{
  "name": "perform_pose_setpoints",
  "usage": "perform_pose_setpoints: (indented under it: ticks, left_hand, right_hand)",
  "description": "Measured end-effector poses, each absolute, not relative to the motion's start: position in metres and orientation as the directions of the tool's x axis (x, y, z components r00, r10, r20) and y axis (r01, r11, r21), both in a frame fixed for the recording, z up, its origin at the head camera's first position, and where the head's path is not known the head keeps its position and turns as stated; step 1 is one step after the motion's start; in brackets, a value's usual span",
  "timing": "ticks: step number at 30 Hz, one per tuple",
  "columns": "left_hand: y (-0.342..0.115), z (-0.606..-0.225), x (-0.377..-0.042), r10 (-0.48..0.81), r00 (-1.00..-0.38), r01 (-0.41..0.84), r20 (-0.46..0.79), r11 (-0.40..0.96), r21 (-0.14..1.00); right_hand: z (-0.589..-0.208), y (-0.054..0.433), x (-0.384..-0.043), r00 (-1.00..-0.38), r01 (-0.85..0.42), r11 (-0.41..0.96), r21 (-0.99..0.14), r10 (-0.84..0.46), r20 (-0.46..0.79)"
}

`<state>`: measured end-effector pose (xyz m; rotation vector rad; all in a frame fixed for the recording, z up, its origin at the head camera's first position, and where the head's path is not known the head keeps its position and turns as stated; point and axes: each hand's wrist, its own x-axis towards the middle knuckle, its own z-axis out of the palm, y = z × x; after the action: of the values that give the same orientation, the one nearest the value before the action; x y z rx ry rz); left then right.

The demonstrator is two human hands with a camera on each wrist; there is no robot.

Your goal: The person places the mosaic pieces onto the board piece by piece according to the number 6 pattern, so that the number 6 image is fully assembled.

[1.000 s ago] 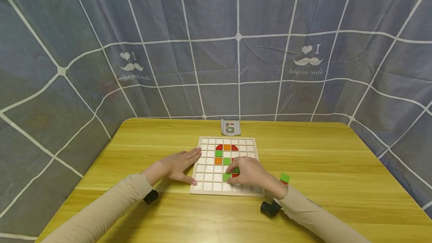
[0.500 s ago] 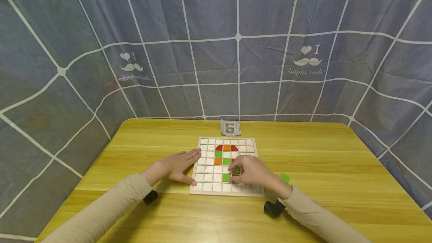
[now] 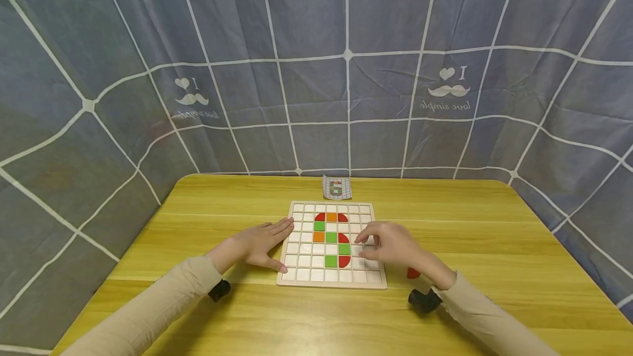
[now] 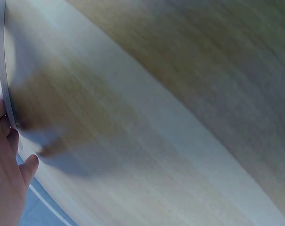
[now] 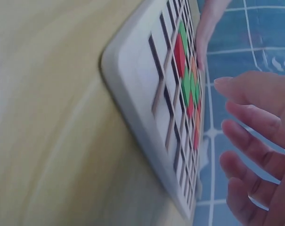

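Observation:
A wooden grid board point(image 3: 299, 284) lies on the table in front of me. Red, orange and green tiles sit in its cells, among them a green tile point(image 3: 331, 261) beside a red rounded tile point(image 3: 344, 261) near the bottom. My left hand point(image 3: 264, 243) lies spread at the board's left edge, fingertips and thumb touching the frame. Over the board's right side hovers my right hand point(image 3: 388, 243), its fingers bent loosely. In the right wrist view the right hand point(image 5: 260, 141) has its thumb and fingers apart, with nothing between them.
Beyond the board lies a small paper card point(image 3: 337, 187) printed with a coloured grid pattern. A loose red tile point(image 3: 413, 273) is on the table, partly behind my right wrist. A grey checked curtain point(image 3: 316, 92) hangs around the table's far side point(image 3: 237, 191).
My right hand has drawn back to the right from the lower tiles, uncovering the red and green ones there. Its wrist now covers the loose green tile. My left hand stays put.

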<state>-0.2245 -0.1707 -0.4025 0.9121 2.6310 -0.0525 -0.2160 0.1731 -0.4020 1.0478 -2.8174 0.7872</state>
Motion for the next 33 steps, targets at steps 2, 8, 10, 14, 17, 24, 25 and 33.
perform_pose_setpoints:
  ticks: [2,8,10,14,17,24,25,33]
  left_hand:
    - [-0.171,-0.402,-0.225,0.594,-0.728,0.607,-0.342,0.791,0.083]
    - [-0.171,-0.403,-0.224,0.597,-0.727,0.613,-0.339,0.787,0.071]
    - [-0.170,-0.403,-0.224,0.597,-0.728,0.613,-0.337,0.787,0.070]
    - [-0.170,-0.403,-0.224,0.601,-0.727,0.614,-0.332,0.786,0.077]
    - [-0.170,-0.402,-0.224,0.601,-0.727,0.614,-0.333,0.786,0.080]
    - [-0.171,-0.403,-0.224,0.601,-0.727,0.613,-0.332,0.786,0.080]
    - [-0.171,-0.403,-0.224,0.600,-0.728,0.612,-0.332,0.787,0.080]
    - [-0.171,-0.403,-0.224,0.599,-0.729,0.609,-0.331,0.789,0.084]
  right_hand:
    - [-0.402,0.181,-0.218,-0.771,-0.624,0.653,-0.429,-0.603,0.203]
    - [-0.404,0.205,-0.218,-0.785,-0.612,0.683,-0.399,-0.585,0.203]
    - [-0.404,0.212,-0.217,-0.788,-0.609,0.685,-0.401,-0.581,0.203]
    - [-0.406,0.227,-0.214,-0.773,-0.625,0.667,-0.405,-0.599,0.208]
    - [-0.408,0.239,-0.213,-0.756,-0.642,0.646,-0.414,-0.624,0.199]
    - [-0.411,0.262,-0.210,-0.756,-0.628,0.649,-0.430,-0.641,0.137]
    - [-0.412,0.264,-0.209,-0.752,-0.631,0.648,-0.427,-0.645,0.133]
    - [-0.415,0.280,-0.211,-0.629,-0.751,0.533,-0.389,-0.757,0.177]
